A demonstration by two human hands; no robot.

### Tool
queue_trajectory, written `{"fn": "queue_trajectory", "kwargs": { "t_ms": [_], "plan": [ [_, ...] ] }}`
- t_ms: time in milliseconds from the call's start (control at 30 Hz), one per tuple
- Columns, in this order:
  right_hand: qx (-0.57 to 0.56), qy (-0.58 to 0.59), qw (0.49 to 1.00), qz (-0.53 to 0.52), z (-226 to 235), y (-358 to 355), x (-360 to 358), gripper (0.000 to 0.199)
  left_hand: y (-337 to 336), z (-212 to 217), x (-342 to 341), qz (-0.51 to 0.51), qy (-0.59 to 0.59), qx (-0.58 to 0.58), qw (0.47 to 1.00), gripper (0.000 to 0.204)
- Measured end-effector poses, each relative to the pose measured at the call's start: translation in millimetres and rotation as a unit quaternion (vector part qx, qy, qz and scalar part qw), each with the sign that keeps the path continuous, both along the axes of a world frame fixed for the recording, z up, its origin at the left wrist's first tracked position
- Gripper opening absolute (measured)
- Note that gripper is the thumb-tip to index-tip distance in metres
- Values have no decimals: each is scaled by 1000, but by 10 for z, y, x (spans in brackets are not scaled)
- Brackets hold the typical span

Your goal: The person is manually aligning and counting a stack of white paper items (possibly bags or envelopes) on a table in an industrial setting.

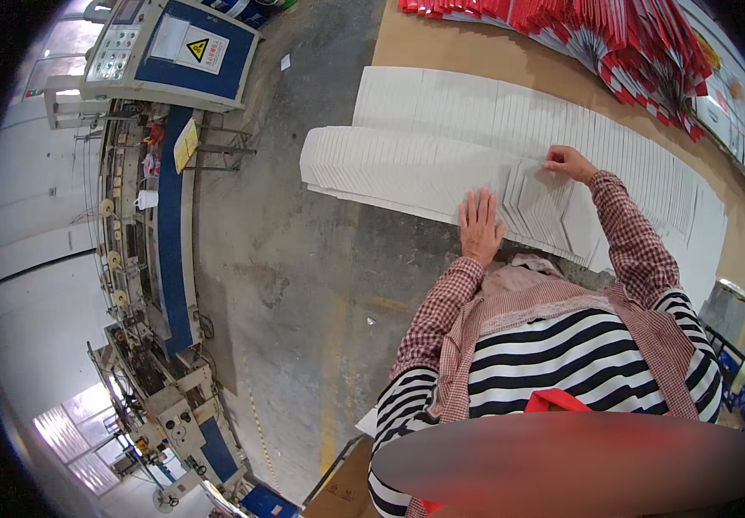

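A long row of overlapping white paper sheets (407, 155) is fanned out on the table in front of me, the front layer bent over along its length. My left hand (478, 226) lies flat on the near edge of this layer, fingers stretched out and holding nothing. Farther right, my right hand (569, 164) is closed in a pinch at the edge of a white sheet among the fanned ones. The fingertips partly hide what they grip. Around both hands the sheet edges form close, parallel steps.
Bundles of red and white folded pieces (562, 34) lie along the far side of the brown table top (450, 43). A long blue and grey machine (178, 259) with a control panel runs down the left, across a grey concrete floor (277, 285). A cardboard box (346, 483) stands at the bottom.
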State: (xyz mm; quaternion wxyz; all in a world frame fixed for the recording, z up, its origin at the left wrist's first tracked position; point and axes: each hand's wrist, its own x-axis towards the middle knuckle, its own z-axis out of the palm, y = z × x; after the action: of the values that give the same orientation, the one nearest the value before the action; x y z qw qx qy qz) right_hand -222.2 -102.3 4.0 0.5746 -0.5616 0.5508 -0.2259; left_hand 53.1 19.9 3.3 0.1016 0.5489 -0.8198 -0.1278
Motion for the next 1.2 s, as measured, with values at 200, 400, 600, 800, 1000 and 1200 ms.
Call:
{"fn": "queue_trajectory", "kwargs": {
  "t_ms": [200,400,600,800,1000,1200],
  "plan": [
    [-38,94,985,138,-129,-63,113,35,-1,45,-17,-1,-16,21,1000,67],
    [-99,183,976,63,-134,-40,200,34,-18,43,-32,-2,-12,19,1000,69],
    [-145,210,962,95,-79,-26,235,32,-18,29,-37,-6,-10,-7,1000,67],
    [-204,225,951,55,-22,53,318,34,-7,3,-43,-7,15,-17,1000,65],
    [-117,285,952,-1,116,141,231,31,52,-26,-35,-99,-32,9,995,67],
    [-215,338,912,91,150,290,214,42,33,-29,-39,-96,-35,24,994,67]
  ]
}}
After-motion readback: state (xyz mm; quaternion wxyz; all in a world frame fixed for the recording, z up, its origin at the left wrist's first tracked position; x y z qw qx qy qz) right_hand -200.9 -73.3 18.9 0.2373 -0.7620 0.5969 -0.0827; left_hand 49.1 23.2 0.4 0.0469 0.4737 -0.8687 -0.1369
